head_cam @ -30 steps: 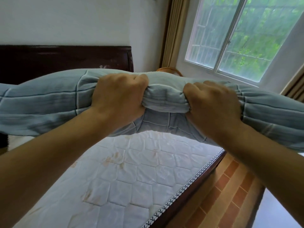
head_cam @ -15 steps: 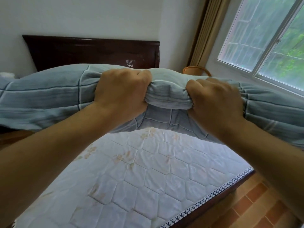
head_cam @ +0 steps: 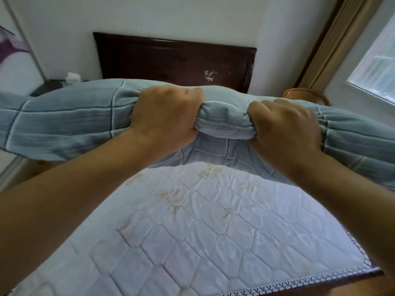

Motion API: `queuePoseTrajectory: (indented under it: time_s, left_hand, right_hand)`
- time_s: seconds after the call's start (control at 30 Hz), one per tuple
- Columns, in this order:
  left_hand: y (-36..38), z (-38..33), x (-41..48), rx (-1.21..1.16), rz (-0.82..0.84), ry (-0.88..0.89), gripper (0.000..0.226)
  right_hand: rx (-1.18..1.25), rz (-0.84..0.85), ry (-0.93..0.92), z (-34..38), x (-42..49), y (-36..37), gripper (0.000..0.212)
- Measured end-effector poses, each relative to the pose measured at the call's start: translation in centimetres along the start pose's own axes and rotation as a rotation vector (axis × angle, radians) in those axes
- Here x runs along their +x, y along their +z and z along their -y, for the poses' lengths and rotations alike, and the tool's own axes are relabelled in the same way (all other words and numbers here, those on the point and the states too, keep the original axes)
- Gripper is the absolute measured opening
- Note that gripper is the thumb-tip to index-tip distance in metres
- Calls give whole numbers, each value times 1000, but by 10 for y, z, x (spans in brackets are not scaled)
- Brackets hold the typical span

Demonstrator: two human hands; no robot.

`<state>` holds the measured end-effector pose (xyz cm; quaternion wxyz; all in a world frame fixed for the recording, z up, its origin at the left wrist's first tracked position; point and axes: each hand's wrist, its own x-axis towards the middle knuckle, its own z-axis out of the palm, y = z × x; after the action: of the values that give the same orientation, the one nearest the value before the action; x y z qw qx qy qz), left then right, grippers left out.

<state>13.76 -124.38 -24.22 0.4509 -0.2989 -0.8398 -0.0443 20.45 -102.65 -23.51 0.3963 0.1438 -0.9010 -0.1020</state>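
Below lay the bare mattress [head_cam: 213,227], and over it left hand [head_cam: 166,116] and right hand [head_cam: 284,131] clenched the blue quilt [head_cam: 64,120], stretched crosswise.

The quilt [head_cam: 64,122] is soft, matt blue-grey cloth, finely crinkled, with thin pale and dark woven lines crossing it; it bunches into thick folds. The mattress [head_cam: 213,231] at 6 o'clock is white quilted cloth with a faint sheen, stitched into puffy hexagons, its edge bound in patterned tape. The headboard [head_cam: 171,60] at 12 o'clock is dark, glossy, varnished wood. The curtain [head_cam: 329,41] at 2 o'clock is matt beige cloth.
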Motion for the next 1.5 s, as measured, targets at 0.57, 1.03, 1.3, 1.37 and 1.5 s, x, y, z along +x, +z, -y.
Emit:
queuePoseTrajectory:
  time_s: [0.57, 1.03, 1.3, 1.37, 1.5]
  left_hand:
    - [89, -31, 5, 86, 161, -121, 19]
    - [180, -109, -3, 153, 415, -254, 24]
    - [221, -142, -27, 150, 484, -336, 25]
    - [232, -145, -38, 134, 498, -344, 26]
    - [253, -150, -64, 117, 529, -359, 25]
  right_hand:
    - [83, 143, -45, -55, -5, 103, 12]
    - [254, 227, -101, -124, -56, 208, 14]
    - [345, 258, -137, -140, -90, 261, 17]
    - [374, 260, -134, -138, -99, 274, 17]
    - [412, 297, -134, -128, -120, 298, 16]
